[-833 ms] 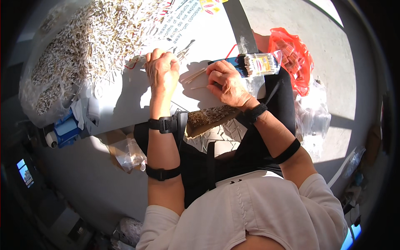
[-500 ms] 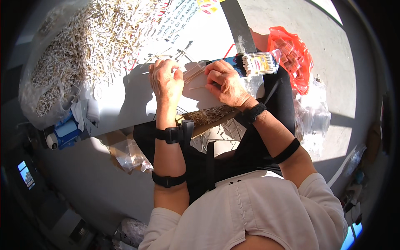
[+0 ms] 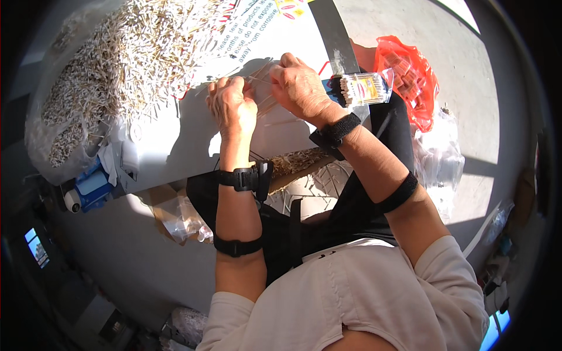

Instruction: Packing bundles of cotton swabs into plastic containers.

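Note:
Several thin wooden cotton swabs [image 3: 267, 107] lie between my two hands on the white board [image 3: 193, 137]. My left hand [image 3: 232, 106] is closed, its fingers bent down and the thumb pressed in, with swab sticks coming out beside the thumb. Farther out and to the right, my right hand [image 3: 300, 89] has its fingers curled in a pinch at a swab stick; the fingertips are mostly hidden behind the hand. Just right of it a clear pack of cotton swabs [image 3: 364, 89] lies at the board's right edge.
A large heap of loose cotton swabs [image 3: 140, 52] spills from a clear plastic bag [image 3: 38, 126] at the left. Beyond the right edge are a red bag [image 3: 430, 82] and clear plastic packs [image 3: 439, 158]. A blue-and-white container [image 3: 91, 190] stands lower left. More swabs lie in a box by my lap.
My right hand has moved away from me and slightly left, closer to the loose swabs past my left hand. My left hand has shifted only slightly.

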`<state>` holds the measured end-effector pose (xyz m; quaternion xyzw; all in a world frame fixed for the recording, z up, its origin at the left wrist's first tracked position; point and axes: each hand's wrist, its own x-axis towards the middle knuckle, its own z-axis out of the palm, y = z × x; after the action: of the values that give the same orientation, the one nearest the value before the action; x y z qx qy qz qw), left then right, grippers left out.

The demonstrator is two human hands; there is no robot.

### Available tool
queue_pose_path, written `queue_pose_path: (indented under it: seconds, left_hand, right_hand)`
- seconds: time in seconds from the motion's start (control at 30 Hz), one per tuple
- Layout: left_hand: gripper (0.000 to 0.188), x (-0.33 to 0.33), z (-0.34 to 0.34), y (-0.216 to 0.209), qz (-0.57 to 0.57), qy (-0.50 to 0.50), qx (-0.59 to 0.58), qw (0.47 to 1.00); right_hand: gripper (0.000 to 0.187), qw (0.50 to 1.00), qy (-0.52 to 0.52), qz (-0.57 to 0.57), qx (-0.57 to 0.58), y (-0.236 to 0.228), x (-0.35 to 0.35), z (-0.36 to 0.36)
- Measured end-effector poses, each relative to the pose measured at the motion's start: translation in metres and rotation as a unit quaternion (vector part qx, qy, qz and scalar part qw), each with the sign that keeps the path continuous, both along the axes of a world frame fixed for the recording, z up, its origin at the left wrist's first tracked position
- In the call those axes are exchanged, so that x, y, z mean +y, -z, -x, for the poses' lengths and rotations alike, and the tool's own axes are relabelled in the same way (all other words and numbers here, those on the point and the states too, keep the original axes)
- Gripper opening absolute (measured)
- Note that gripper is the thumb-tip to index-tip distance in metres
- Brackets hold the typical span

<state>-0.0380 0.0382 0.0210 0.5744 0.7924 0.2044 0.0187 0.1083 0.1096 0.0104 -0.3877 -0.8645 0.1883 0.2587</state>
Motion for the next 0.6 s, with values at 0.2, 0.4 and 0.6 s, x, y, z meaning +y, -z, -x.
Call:
queue_pose_path:
  seconds: [0.2, 0.4, 0.6]
  left_hand:
    - [0.023, -0.006, 0.011, -0.001, 0.007, 0.028, -0.047, 0.998]
    - [0.025, 0.016, 0.009, -0.004, -0.05, 0.038, -0.01, 0.998]
    - [0.012, 0.007, 0.002, -0.002, -0.006, 0.067, -0.054, 0.996]
  right_hand:
    - [0.005, 0.995, -0.027, 0.073, 0.068, -0.019, -0.003, -0.02]
    - [0.009, 0.995, -0.026, 0.061, 0.067, -0.027, -0.01, -0.045]
    - [0.007, 0.995, -0.027, 0.054, 0.081, -0.02, -0.007, -0.044]
